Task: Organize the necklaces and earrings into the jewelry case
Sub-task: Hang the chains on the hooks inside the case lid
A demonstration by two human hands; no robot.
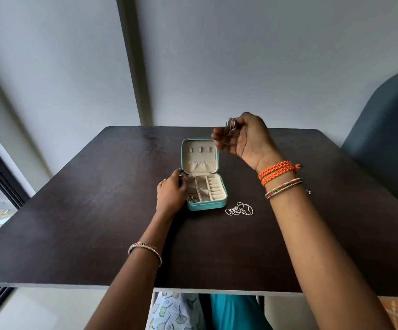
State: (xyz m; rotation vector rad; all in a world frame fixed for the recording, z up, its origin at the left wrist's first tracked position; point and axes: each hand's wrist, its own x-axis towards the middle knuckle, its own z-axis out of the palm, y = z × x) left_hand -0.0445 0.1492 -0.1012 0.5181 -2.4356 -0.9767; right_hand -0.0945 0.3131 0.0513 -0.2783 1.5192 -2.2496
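Note:
A small teal jewelry case (pixel 222 203) lies open on the dark table (pixel 98 210), its lid up and its beige compartments showing. Dark earrings (pixel 193 199) sit in its front left compartment. My left hand (pixel 170 194) rests against the case's left side, fingers curled at its edge. My right hand (pixel 245 136) is raised above the lid's right corner and pinches a thin gold necklace (pixel 231 126) that dangles from its fingers. A silver chain necklace (pixel 239 209) lies in a heap on the table just right of the case.
A tiny silver piece (pixel 308 191) lies on the table behind my right forearm. A dark blue chair back (pixel 388 139) stands at the table's right far corner. A grey wall runs behind the table.

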